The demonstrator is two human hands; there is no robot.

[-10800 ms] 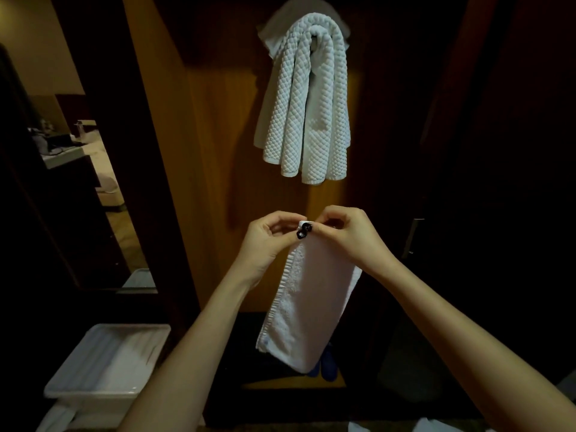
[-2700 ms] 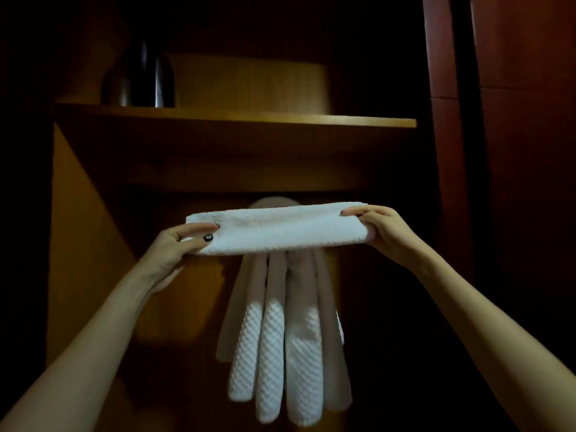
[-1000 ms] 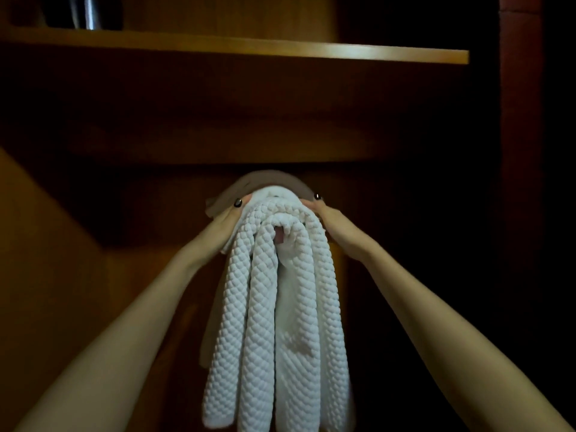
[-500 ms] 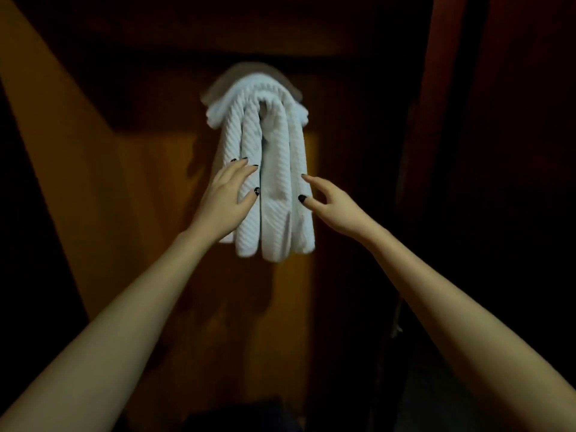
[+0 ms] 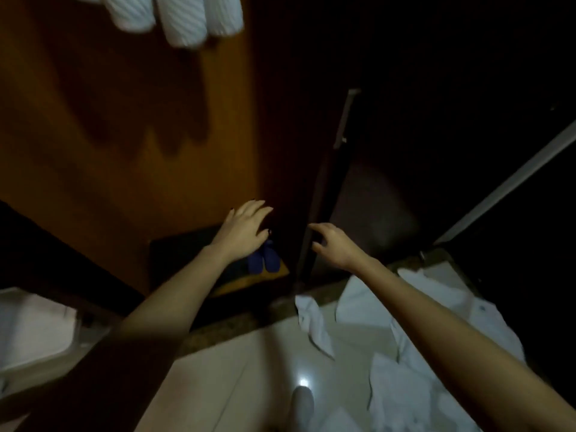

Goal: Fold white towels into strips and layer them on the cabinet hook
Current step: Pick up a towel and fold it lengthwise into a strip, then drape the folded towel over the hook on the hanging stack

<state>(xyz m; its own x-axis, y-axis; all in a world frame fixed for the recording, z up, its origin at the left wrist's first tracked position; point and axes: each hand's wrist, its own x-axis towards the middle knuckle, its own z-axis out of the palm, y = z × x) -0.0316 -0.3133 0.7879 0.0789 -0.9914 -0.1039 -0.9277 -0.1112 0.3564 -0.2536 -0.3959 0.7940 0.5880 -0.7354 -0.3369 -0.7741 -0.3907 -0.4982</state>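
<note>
The lower ends of the folded white towels (image 5: 184, 21) hang at the top left against the wooden cabinet back; the hook is out of view. My left hand (image 5: 244, 233) reaches out low in front of the cabinet with fingers spread and holds nothing. My right hand (image 5: 335, 244) is beside it, fingers loosely curled, empty. A heap of loose white towels (image 5: 402, 332) lies on the floor at the lower right, under my right forearm.
A pair of blue slippers (image 5: 265, 260) sits on the cabinet floor just below my left hand. A dark cabinet door edge with a metal handle (image 5: 343, 120) stands to the right. A white plastic bin (image 5: 31, 328) is at the left. Glossy floor tiles (image 5: 243, 369) lie below.
My view has dropped from the hanging towels toward the floor. Both hands have left the hung towels and come down, empty, toward the cabinet base.
</note>
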